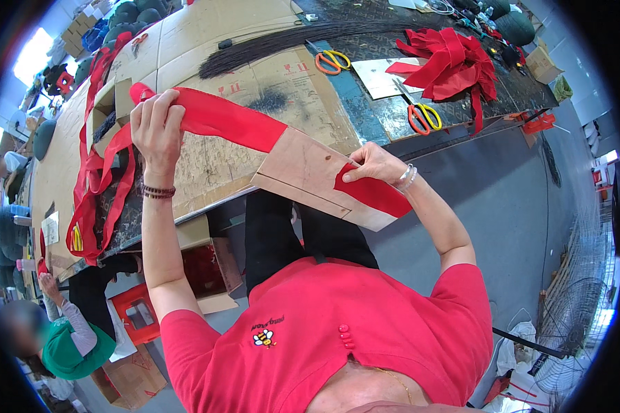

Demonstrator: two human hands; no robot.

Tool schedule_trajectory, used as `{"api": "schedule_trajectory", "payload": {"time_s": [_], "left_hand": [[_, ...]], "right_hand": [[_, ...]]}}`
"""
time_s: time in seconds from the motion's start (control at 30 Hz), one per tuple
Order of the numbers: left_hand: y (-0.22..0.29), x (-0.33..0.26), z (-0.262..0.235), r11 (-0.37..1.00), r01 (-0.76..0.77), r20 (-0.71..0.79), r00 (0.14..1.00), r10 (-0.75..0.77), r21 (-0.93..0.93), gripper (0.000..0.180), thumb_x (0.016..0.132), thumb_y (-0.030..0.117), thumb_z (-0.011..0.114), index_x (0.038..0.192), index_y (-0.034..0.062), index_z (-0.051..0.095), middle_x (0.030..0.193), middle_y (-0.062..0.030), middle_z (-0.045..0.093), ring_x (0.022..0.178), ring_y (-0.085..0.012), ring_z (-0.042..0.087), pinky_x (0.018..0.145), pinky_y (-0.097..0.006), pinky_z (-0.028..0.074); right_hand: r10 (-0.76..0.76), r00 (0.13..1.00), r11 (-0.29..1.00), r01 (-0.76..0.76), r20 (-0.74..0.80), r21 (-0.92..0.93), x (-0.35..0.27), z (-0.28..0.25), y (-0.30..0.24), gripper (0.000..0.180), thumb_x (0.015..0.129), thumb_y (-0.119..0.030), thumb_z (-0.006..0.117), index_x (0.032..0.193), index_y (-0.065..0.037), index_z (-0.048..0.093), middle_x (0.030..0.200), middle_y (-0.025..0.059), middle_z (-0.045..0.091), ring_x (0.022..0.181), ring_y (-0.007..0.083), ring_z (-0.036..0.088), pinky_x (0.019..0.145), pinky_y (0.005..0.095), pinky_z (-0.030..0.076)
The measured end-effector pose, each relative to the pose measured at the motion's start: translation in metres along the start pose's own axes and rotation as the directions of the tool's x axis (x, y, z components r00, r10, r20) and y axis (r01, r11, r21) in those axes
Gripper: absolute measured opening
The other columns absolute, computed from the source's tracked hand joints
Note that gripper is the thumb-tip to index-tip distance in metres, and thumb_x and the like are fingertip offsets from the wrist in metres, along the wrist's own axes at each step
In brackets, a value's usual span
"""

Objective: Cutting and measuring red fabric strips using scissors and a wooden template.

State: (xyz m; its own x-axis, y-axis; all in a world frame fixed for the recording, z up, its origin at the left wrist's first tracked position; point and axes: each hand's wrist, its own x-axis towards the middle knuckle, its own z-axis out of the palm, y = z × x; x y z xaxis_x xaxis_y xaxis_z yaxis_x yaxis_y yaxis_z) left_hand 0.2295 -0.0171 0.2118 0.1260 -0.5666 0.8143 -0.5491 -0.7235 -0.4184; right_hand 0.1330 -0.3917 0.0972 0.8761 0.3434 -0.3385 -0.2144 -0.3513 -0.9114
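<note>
"Red, wide, smooth ribbon [234, 122] stretches from your raised left hand [158, 129] to the flat, tan, oblong board [300, 165], which you hold at a slant in front of the long, cardboard-covered table [193, 34]."

"And how do your two hands stand?"

"Your left fingers are curled together, clamped on the ribbon. Your right hand [377, 165] grips the board's other end, thumb on a short red strip [377, 196] lying across its face. Whether that strip is part of the same ribbon, the board hides."

"What makes this step go well for you?"

"An even pull, I'd say. Match the ribbon's edges to the board's sides so it lies flat, and press that thumb firmly; a slip would probably let everything slacken."

"Anything in your way?"

"Loose red ribbon loops [91, 206] hang over the table's edge at your left, near a brown cardboard box [123, 100]; they could snag, so free some slack. Two pairs of scissors with orange and yellow handles [424, 117] lie well apart from your left hand. Beyond them sits a heap of red ribbon strips [455, 65]; a bundle of thin black wires [269, 49] lies farther back."
</note>
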Motion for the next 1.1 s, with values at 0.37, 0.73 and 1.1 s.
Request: {"api": "schedule_trajectory", "payload": {"time_s": [0.37, 0.73, 1.1], "left_hand": [[-0.002, 0.000, 0.004, 0.999, 0.048, 0.019, 0.999, -0.048, -0.020, 0.012, 0.067, 0.007, 0.063, 0.076, 0.0076, 0.054, 0.098, -0.0038, 0.062, 0.084, -0.0204, 0.059, 0.073, -0.033, 0.044], [0.022, 0.025, -0.041, 0.983, -0.142, -0.101, 0.983, 0.154, 0.119, 0.006, 0.075, 0.008, 0.062, 0.077, 0.0107, 0.058, 0.083, -0.0005, 0.063, 0.077, -0.0167, 0.062, 0.078, -0.035, 0.044], [0.156, 0.052, 0.009, 0.900, -0.346, 0.348, 0.836, 0.423, -0.264, 0.027, 0.073, 0.015, 0.058, 0.097, 0.0027, 0.059, 0.105, -0.0086, 0.053, 0.095, -0.0202, 0.053, 0.085, -0.036, 0.045]], "right_hand": [[0.008, 1.000, 1.000, -0.008, 0.002, -0.030, 0.004, 0.003, 0.007, 0.023, 0.068, -0.019, 0.082, 0.075, -0.001, 0.072, 0.064, -0.0015, 0.064, 0.055, 0.0026, 0.051, 0.052, 0.0217, 0.041], [-0.016, 0.983, 0.995, -0.002, -0.181, -0.100, 0.006, -0.007, 0.001, 0.036, 0.071, -0.024, 0.080, 0.051, -0.007, 0.056, 0.051, -0.0081, 0.048, 0.049, 0.0006, 0.037, 0.045, 0.0235, 0.030], [-0.775, 0.100, 0.626, -0.013, -0.624, -0.780, 0.005, -0.103, -0.065, 0.050, 0.074, -0.026, 0.077, 0.056, 0.002, 0.040, 0.055, 0.0123, 0.037, 0.049, 0.0217, 0.034, 0.048, 0.0365, 0.030]]}}
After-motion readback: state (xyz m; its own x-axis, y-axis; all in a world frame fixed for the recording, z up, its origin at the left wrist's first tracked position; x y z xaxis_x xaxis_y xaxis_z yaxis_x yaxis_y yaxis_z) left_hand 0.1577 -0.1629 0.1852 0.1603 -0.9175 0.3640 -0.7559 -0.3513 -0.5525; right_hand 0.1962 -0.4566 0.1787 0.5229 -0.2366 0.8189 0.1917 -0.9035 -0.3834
